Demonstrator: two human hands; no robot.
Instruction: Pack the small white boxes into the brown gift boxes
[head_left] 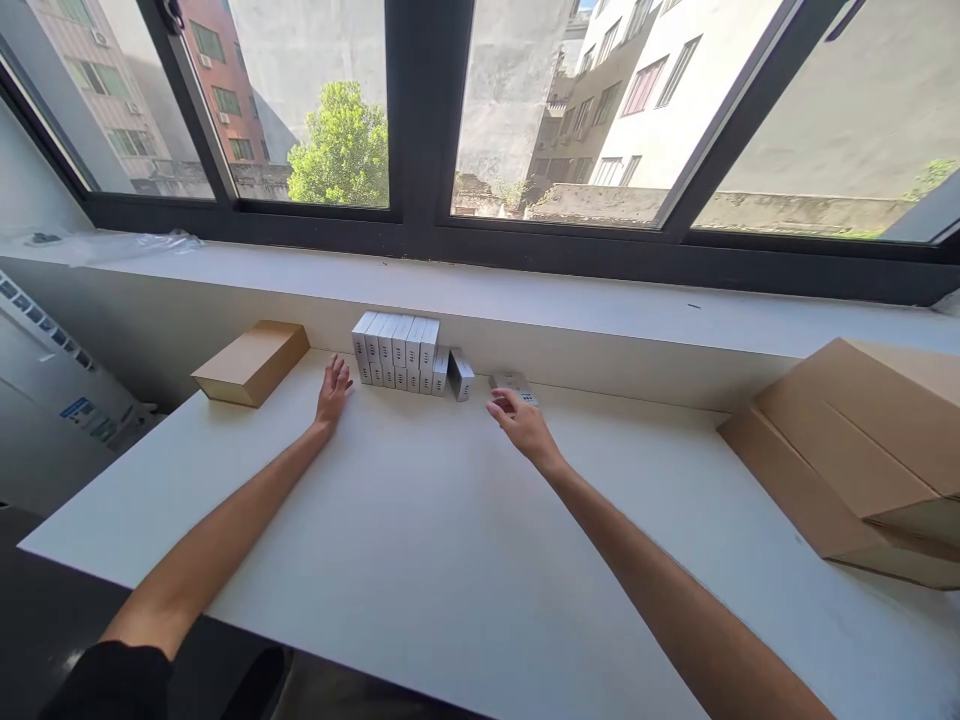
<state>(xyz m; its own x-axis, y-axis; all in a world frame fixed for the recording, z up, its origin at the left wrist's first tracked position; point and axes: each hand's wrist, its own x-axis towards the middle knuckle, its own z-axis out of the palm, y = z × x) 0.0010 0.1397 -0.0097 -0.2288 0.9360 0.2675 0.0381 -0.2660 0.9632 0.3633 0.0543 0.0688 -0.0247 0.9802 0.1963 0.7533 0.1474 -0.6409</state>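
Small white boxes (396, 350) with dark print stand in two tightly packed layers against the low wall. One box (460, 375) stands apart at the right end of that row, slightly tilted. Farther right, another small box (517, 384) lies flat, partly hidden behind my right hand (519, 420). This hand hovers over or touches its near side; which one I cannot tell. Its fingers are bent and apart, with nothing visible between them. My left hand (333, 390) is open beside the left end of the row, fingers stretched up, holding nothing.
A brown cardboard box (255, 362) lies at the table's left rear. Larger cardboard boxes (855, 460) occupy the right side. The white table (420, 520) meets a low wall and sill (525, 308) under dark-framed windows. Clear plastic wrap (135, 246) lies on the sill.
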